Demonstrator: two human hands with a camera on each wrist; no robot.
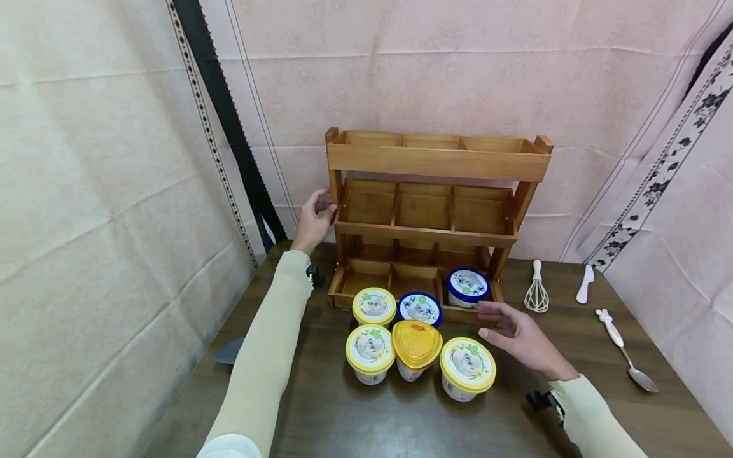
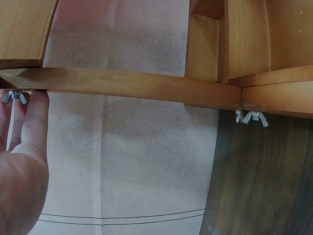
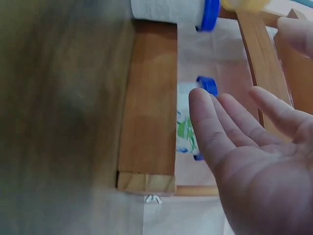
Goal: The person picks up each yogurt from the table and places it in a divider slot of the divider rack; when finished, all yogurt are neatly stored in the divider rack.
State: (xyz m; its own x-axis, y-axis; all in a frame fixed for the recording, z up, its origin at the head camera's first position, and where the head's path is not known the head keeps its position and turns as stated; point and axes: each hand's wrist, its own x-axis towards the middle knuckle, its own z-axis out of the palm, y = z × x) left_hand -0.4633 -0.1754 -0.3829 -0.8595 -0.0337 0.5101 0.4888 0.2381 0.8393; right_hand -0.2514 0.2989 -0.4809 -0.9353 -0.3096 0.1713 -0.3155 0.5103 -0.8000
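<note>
A three-tier wooden rack (image 1: 424,232) with divided compartments stands at the back of the table. My left hand (image 1: 316,216) touches its left side post; in the left wrist view the fingers (image 2: 36,115) reach the post beside a wing nut. One blue-lidded tub (image 1: 467,286) sits in the bottom tier's right compartment. My right hand (image 1: 521,337) is just in front of that compartment, its fingers extended and holding nothing. Before the rack stand another blue-lidded tub (image 1: 420,310), three white tubs with yellow-rimmed lids (image 1: 369,350), and a tub with a plain yellow lid (image 1: 417,343).
To the right lie a whisk (image 1: 537,289), a white-handled spreader (image 1: 585,284) and a spoon (image 1: 625,350). A dark flat object (image 1: 228,352) shows partly beyond the left sleeve. Curtains (image 1: 458,83) hang behind and beside the table (image 1: 389,426).
</note>
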